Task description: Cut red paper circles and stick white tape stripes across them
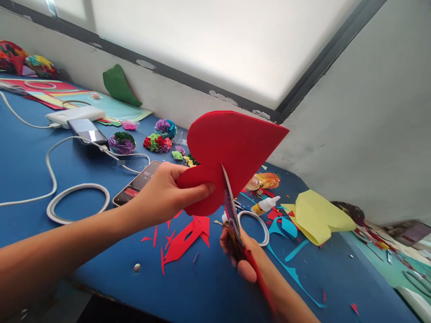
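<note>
Raised above the table is a red heart-shaped sheet (232, 143), tilted with its point toward the upper right. My left hand (168, 190) pinches one lobe, thumb on the near face and the fingers mostly hidden behind. In my right hand (247, 267) is a pair of scissors (230, 202), gripped by the handles. Their blades point up and lie at the lower edge of the heart, close to my left thumb; whether they are cutting cannot be seen. A red strip-like shape runs down beside my right hand, blurred. Red scraps (185, 237) lie on the table below.
On the blue table (111, 278) are a phone (136, 184), white tape rolls (78, 202), a glue bottle (266, 205), an orange-labelled bottle (264, 181), blue offcuts (292, 271), a yellow sheet (319, 217), ruffled flower balls (121, 142) and a cabled power bank (76, 115). A wall stands behind.
</note>
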Available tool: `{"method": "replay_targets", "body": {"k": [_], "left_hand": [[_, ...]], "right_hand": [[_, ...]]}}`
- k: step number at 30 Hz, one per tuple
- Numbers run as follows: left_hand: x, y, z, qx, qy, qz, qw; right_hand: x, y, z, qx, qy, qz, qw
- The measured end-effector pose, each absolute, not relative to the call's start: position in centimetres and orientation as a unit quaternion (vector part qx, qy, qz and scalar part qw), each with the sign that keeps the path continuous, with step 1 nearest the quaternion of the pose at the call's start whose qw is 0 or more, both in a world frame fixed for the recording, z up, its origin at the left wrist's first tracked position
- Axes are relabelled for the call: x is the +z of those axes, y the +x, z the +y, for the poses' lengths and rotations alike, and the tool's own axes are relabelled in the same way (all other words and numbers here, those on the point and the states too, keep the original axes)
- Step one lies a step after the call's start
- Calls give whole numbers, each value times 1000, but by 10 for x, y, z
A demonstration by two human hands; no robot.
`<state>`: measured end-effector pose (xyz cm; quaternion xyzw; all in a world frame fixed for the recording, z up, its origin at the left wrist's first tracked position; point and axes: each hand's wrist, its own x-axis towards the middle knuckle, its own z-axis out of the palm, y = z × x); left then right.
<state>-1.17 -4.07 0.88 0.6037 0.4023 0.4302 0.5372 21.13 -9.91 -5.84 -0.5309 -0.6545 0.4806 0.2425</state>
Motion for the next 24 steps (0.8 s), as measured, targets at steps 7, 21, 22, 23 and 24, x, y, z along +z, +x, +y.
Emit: {"method": "replay_targets", "body": {"k": [7,21,22,23,24], "left_hand": [[16,-7,-48,400,557,393,613],[11,-11,-41,390,575,388,606],[10,-11,-41,389,577,390,603],[10,-12,-41,388,579,391,601],[10,-12,-40,388,582,391,599]], "right_hand": [[-67,213,-99,406,-527,-702,253],[-64,215,-94,441,-515,-695,239],[-64,215,-94,438,-513,-697,242],[-64,215,-94,433,-514,-700,242],[-64,215,-94,427,-517,-702,239]]}}
